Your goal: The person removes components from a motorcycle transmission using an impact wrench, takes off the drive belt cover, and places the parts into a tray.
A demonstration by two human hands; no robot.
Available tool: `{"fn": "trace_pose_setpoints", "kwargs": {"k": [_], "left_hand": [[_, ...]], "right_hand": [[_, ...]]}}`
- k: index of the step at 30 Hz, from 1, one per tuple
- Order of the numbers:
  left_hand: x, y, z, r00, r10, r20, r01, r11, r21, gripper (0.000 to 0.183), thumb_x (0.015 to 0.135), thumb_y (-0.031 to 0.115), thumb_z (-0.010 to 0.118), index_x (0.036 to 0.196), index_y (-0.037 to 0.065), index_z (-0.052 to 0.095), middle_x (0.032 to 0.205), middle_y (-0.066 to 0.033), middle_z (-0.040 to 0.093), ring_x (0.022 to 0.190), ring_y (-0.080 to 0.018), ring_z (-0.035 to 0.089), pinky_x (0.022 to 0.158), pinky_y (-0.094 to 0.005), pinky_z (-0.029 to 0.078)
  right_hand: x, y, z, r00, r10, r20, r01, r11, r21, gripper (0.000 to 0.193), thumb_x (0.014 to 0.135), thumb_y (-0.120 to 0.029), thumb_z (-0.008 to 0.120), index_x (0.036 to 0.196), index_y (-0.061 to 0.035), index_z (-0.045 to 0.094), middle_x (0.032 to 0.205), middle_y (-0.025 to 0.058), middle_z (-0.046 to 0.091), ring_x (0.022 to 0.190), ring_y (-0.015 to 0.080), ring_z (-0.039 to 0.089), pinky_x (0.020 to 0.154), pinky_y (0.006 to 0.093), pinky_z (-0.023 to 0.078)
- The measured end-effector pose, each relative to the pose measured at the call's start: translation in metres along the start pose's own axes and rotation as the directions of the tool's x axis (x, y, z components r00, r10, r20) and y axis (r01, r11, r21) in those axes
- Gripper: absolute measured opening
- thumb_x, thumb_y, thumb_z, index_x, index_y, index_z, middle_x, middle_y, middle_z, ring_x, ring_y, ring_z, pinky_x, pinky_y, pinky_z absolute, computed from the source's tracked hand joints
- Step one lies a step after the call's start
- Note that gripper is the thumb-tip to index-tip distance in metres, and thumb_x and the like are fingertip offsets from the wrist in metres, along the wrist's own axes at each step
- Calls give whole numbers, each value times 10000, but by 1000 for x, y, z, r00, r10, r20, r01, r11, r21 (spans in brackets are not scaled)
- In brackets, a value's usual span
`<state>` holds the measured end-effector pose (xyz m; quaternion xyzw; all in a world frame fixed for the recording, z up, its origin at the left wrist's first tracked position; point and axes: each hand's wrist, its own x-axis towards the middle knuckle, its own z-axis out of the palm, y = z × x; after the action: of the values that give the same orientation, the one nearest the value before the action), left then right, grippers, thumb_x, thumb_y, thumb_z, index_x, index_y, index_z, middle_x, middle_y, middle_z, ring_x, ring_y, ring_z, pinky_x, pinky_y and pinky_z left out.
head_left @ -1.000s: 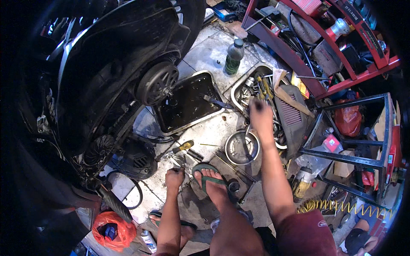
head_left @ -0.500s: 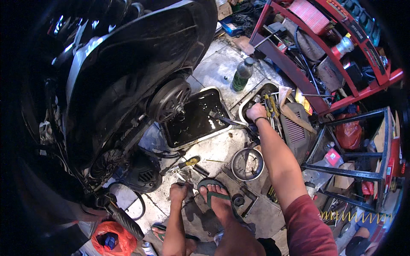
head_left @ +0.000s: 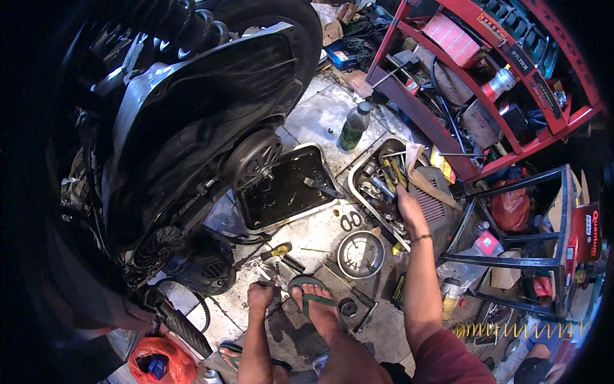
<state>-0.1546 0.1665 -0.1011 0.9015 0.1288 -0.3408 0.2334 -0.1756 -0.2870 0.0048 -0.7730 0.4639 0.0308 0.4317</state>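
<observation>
My right hand (head_left: pixel 410 206) reaches into a white-rimmed tray (head_left: pixel 355 185) of metal tools, beside pliers (head_left: pixel 388 174) with yellow handles. Its fingertips are hidden among the tools, so I cannot make out a grip. Nearer me, my left hand (head_left: pixel 261 296) is closed in a fist beside my sandalled foot. Silvery metal pieces (head_left: pixel 263 274) show just past its knuckles; what it holds is hidden. A yellow-and-black-handled screwdriver (head_left: pixel 276 251) lies on the floor past that hand. Left of the tools, a brush (head_left: pixel 322 187) rests across the rim of a tray of dark liquid (head_left: pixel 281 226).
A motorbike's rear end with a bare wheel hub (head_left: pixel 254 159) fills the left. A round metal bowl (head_left: pixel 360 255) and a bottle (head_left: pixel 354 126) stand on the tiles. On the right are a red tool rack (head_left: pixel 422 121) and a dark metal frame (head_left: pixel 518 262). An orange bag (head_left: pixel 182 366) sits lower left.
My right hand has shifted from the tool tray's far left part toward its right, nearer side, uncovering sockets and pliers. My left hand stays closed near the same spot. The view has shifted slightly.
</observation>
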Motion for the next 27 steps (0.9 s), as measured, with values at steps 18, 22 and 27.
{"fn": "trace_pose_setpoints", "kwargs": {"k": [18,22,27], "left_hand": [[6,-19,13,982,173,-78,-175,985,-14,455,771,425,692,815,-28,705,834,-230,685,819,-368,678,767,-410,521],[4,-26,8,979,173,-106,-165,983,80,528,768,485,682,766,-43,682,833,-258,671,845,-385,665,761,-440,515],[-4,-20,10,987,127,-99,-122,991,52,548,836,497,600,968,-33,644,921,-269,660,919,-404,641,812,-456,506]], "right_hand": [[-61,6,25,992,-93,-85,99,993,71,410,924,-346,560,1067,34,615,807,156,658,789,212,647,709,346,481],[-108,20,43,969,-236,72,229,969,88,358,904,-266,617,1104,31,615,930,222,673,884,264,664,793,350,492],[-179,10,85,925,-251,284,218,965,142,285,880,-207,638,1061,13,628,923,206,669,866,315,662,764,361,502]]}}
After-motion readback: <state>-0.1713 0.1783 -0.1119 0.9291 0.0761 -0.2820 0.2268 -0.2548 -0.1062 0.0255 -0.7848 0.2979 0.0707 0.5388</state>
